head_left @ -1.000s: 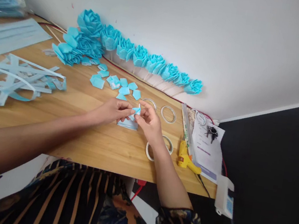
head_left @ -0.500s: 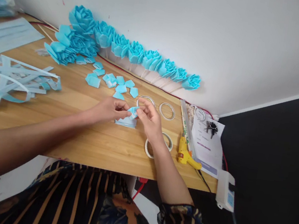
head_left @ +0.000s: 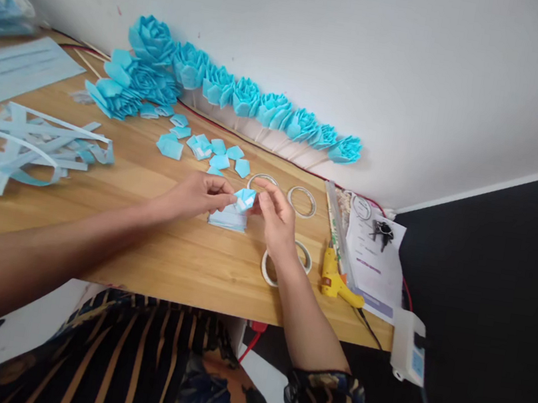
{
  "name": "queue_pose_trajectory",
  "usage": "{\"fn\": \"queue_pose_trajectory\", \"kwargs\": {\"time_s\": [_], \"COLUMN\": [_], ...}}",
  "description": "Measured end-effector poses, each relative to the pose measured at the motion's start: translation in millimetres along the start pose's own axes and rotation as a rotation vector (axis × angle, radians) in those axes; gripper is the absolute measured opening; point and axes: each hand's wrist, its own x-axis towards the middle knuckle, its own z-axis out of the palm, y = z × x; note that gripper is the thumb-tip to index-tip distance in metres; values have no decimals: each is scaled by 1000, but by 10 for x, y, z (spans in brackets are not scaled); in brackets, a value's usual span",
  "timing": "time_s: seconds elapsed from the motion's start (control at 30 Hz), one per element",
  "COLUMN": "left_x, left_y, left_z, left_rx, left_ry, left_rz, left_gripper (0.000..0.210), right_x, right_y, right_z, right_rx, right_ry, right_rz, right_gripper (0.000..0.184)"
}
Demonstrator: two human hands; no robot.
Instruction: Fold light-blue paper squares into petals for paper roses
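My left hand pinches a small folded blue petal by its left corner, thumb against fingers. A white patch shows on the petal's face. Just right of it is my right hand, fingers apart and partly curled, with no piece visible in them. Beneath the petal lies a small stack of pale blue cut pieces. Several finished folded petals are scattered beyond my hands.
A row of blue fabric flowers on sticks leans along the wall. Cut strips and a flat pale blue sheet lie left. Tape rolls, a yellow glue gun, papers and keys are on the right.
My right hand has let go of the petal and drawn slightly right. The petal stays in my left hand, with more of its face showing.
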Motion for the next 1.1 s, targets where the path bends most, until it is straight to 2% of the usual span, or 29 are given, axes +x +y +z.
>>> {"fn": "queue_pose_trajectory", "kwargs": {"time_s": [0.13,0.27,0.53,0.7,1.1], "left_x": [-1,21,31,41,21], "left_y": [24,-11,-23,-50,1], "left_z": [-10,-10,11,-1,-6], "left_rx": [-20,-40,-66,-59,-36], "left_ry": [30,4,22,26,-70], "left_rz": [-4,30,33,62,15], "left_gripper": [24,31,24,24,28], "right_x": [1,6,-14,-11,-4], "right_y": [-13,2,-11,1,-8], "right_z": [23,41,25,47,50], "right_rx": [41,49,13,-12,26], "right_ry": [-64,-65,-65,-134,-47], "right_rz": [25,15,0,-2,0], "right_gripper": [37,38,35,45,41]}}
